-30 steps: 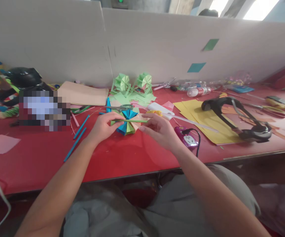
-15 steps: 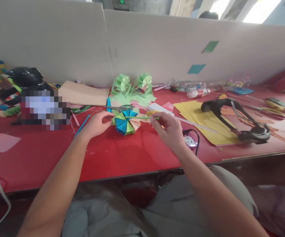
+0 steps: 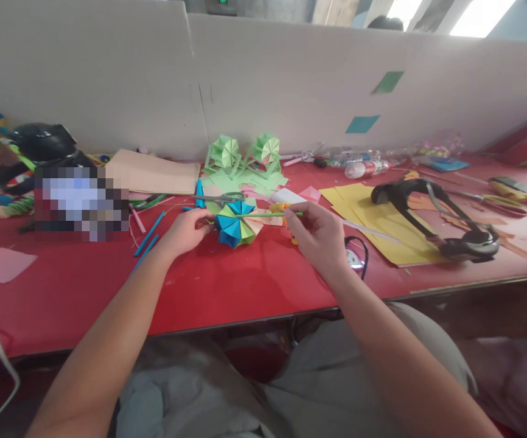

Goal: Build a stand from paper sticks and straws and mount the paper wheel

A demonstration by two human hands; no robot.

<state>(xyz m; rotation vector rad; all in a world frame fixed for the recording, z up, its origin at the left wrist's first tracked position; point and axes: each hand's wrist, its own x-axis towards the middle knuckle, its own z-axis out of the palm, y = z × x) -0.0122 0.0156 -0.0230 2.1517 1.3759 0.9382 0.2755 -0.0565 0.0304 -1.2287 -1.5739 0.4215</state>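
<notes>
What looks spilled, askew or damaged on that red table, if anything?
The red-labelled bottle lies on its side near the back partition, odd for a bottle; no spill shows. The paper wheel at the left hand shows no clear damage.

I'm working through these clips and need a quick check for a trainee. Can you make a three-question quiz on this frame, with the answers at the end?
1. Multiple choice: what does the right hand hold?
A) scissors
B) a thin green stick
C) a plastic bottle
2. True or false: the yellow paper lies to the right of the multicoloured folded wheel.
3. Count: how many pale green wheels stand at the back, near the white partition?

Key: 1. B; 2. True; 3. Two.
</notes>
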